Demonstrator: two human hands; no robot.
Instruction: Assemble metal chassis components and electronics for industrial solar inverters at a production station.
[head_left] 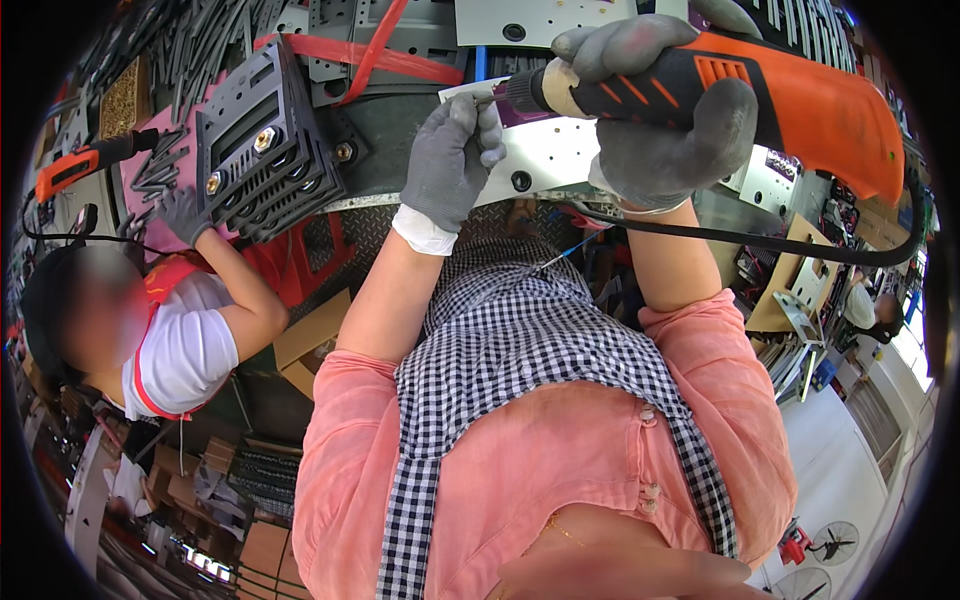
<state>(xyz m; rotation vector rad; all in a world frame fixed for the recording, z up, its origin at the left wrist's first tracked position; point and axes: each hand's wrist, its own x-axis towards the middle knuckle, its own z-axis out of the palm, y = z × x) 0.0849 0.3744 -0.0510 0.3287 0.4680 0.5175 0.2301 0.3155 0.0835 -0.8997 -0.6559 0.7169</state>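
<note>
My right hand [650, 165], in a grey glove, is wrapped round an orange and black corded electric screwdriver [825, 115] that lies nearly level, its tip toward the left. At that tip, my left hand [445, 160], also gloved, has its fingers pinched together beside the bit. Whatever the pinch holds is hidden by the fingertips. Beneath both hands lies a white metal plate [548, 160] with small holes and a black round grommet, at the bench edge.
To the left, dark slotted metal brackets [262, 150] with brass fittings are stacked near a co-worker's gloved hand [183, 215]. A second orange screwdriver [70, 172] lies beyond them. Red strapping [375, 60] crosses grey plates at the back. A black cable [760, 240] loops below my right hand.
</note>
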